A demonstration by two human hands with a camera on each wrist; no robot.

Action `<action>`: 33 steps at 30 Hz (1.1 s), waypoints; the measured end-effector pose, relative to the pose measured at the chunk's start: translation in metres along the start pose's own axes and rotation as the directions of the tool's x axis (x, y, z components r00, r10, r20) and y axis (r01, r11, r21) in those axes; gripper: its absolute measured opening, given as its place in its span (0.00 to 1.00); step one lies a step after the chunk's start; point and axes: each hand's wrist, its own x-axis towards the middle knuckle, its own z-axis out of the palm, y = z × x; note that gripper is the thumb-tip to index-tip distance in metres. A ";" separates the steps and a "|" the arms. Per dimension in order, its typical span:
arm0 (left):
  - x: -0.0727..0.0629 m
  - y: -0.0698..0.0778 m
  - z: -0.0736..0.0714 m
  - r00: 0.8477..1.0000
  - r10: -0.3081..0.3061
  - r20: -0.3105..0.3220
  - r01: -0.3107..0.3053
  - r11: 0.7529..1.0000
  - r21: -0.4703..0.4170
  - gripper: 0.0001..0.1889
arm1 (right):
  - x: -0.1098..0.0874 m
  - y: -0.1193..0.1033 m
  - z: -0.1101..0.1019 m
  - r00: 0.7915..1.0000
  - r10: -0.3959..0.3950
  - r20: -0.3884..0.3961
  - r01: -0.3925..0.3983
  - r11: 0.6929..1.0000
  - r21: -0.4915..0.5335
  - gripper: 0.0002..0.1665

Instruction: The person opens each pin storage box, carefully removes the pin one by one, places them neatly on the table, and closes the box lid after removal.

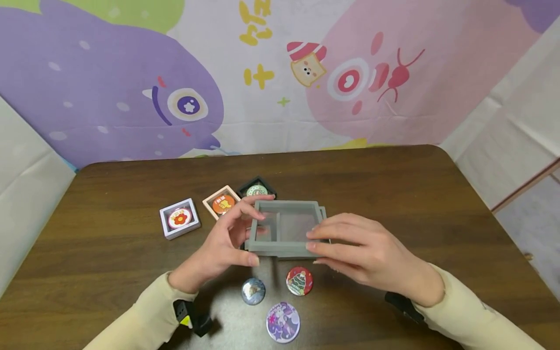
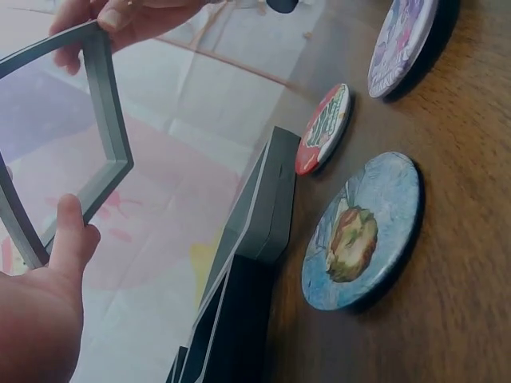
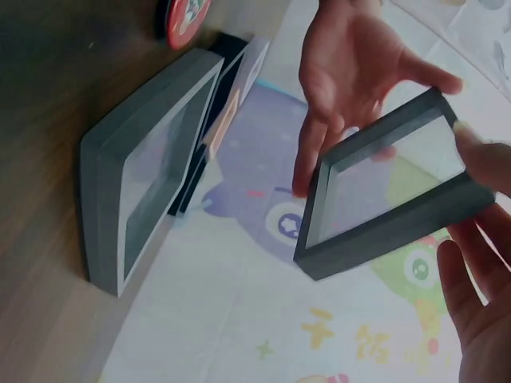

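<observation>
A grey square frame half with a clear film window is held tilted above the table. My right hand pinches its right side between thumb and fingers. At its left end my left hand spans the edge, thumb low and index finger high. Below it, on the table, lies a second grey frame half, mostly hidden in the head view. Nearer me are three round badges: a blue one, a red one with a Christmas tree, and a purple one.
Left of the frames stand display boxes holding round badges: a white box, a beige box and a black box. The brown wooden table ends at a cartoon-printed cloth behind.
</observation>
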 end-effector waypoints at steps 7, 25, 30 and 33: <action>-0.001 0.004 0.000 0.995 -0.104 0.008 0.103 0.990 0.091 0.32 | -0.003 -0.001 -0.001 0.995 0.102 0.008 -0.102 0.995 0.003 0.15; -0.005 0.016 -0.080 0.814 -0.355 -0.460 0.513 0.069 0.856 0.46 | -0.064 0.070 -0.027 0.633 0.717 0.290 -0.594 0.691 -0.412 0.20; -0.005 0.011 -0.085 0.820 -0.338 -0.462 0.478 -0.038 0.877 0.48 | -0.066 0.071 -0.022 0.577 0.726 0.374 -0.601 0.688 -0.408 0.23; -0.003 0.012 -0.085 0.814 -0.328 -0.479 0.497 -0.032 0.867 0.47 | -0.068 0.072 -0.019 0.562 0.721 0.406 -0.586 0.693 -0.420 0.23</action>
